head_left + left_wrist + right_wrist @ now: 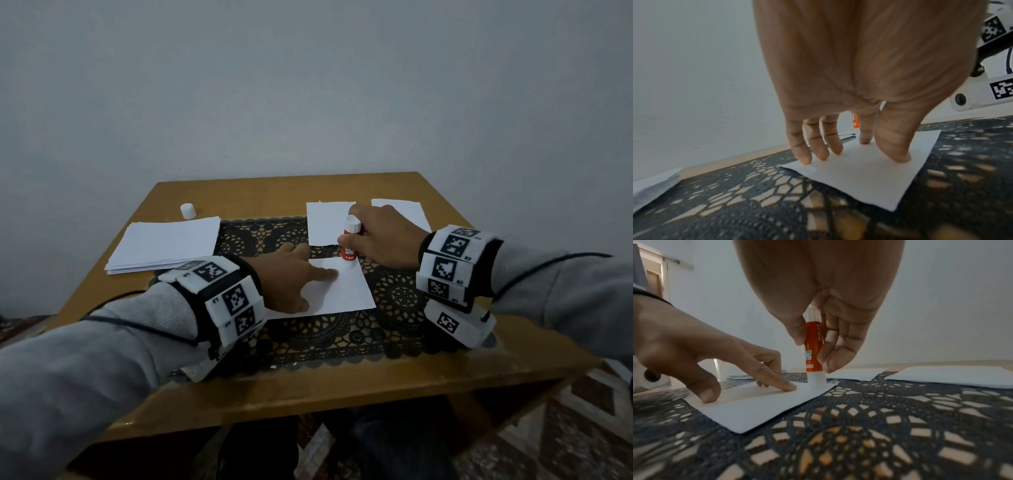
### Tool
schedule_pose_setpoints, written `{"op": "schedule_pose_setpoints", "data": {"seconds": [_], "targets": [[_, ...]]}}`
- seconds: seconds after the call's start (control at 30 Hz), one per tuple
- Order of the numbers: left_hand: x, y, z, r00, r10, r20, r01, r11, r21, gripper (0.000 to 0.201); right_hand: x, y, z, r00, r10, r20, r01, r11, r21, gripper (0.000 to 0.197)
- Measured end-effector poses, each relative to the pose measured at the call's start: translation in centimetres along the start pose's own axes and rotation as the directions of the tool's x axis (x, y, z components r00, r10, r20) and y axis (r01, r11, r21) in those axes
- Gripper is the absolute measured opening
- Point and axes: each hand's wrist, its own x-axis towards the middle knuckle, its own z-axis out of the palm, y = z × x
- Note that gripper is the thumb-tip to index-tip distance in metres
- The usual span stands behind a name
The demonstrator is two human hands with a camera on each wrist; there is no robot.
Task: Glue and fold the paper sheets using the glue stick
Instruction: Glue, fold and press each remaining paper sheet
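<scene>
A plain pale wall [308,85] stood behind the small wooden table [342,387] where I sat, and a dark lace mat [342,339] covered the middle of its top. On the mat lay the paper sheet [346,291] I was working on. My left hand [291,277] rested on its left part with the fingers spread and fairly straight; in the left wrist view the fingertips [804,160] and the thumb pressed down on the sheet. My right hand [387,236] gripped the glue stick [351,241], thumb on one side of the orange barrel and fingers curled on the other, as the right wrist view showed plainly. The stick stood nearly upright, uncapped, its white lower end touching the far right corner of the sheet, just beside my left forefinger. Its white cap [187,210] stood well apart near the far left of the table. Nearer to me than the cap, at the left, lay a stack of paper sheets [164,246], partly over the mat's edge. Beyond my right hand lay two more white pieces side by side, one folded piece [325,222] just behind the glue stick and another piece [404,210] to its right, partly hidden by my hand. Both my wrists wore white bands with black square markers, over grey sleeves [85,370].
</scene>
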Motion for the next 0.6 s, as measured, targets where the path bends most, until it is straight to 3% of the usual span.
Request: {"op": "schedule_pose_setpoints", "data": {"seconds": [0.6], "targets": [[-0.2,-0.1,0.3,1.000,-0.023,-0.016,0.022,0.997,-0.073,0.074,-3.6,-1.2,-0.9,0.993,-0.073,0.096,0.071,0.997,0.027,0.027]]}}
